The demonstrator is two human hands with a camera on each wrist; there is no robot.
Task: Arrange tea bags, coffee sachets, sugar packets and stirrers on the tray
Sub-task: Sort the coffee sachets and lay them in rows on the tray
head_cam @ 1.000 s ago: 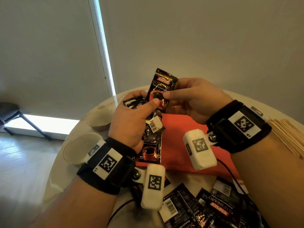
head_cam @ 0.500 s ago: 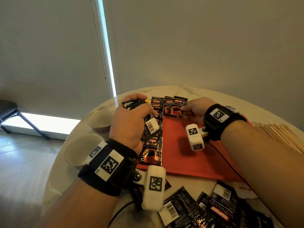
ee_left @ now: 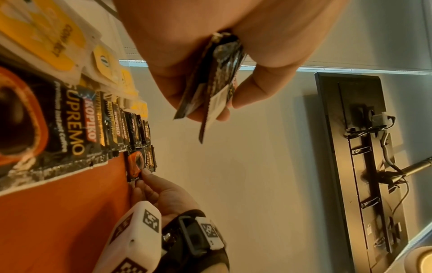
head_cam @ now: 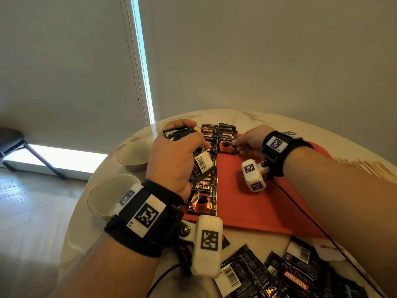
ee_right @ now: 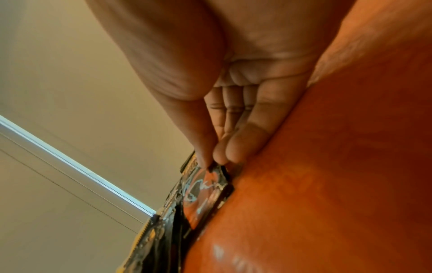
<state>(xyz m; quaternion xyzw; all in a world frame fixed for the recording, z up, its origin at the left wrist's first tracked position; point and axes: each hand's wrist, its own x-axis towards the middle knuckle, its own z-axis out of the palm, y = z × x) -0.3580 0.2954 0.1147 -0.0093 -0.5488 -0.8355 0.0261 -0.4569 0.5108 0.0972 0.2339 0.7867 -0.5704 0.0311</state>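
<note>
Your right hand (head_cam: 249,139) pinched a sachet (head_cam: 226,144) on the tray (head_cam: 257,207); left hand (head_cam: 174,155) gripped spares (head_cam: 200,162) (could slip, scatter row).

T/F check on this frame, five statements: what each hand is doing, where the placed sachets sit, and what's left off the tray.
1. The left hand grips a bundle of coffee sachets. True.
2. The right hand is raised well above the table. False: it is down at the orange tray, fingertips pinching the corner of a sachet lying there.
3. A column of sachets lies along the tray's left edge. True.
4. Both bowls hold sachets. False: no sachets show in them.
5. Loose sachets lie on the table near the person. True.
</note>
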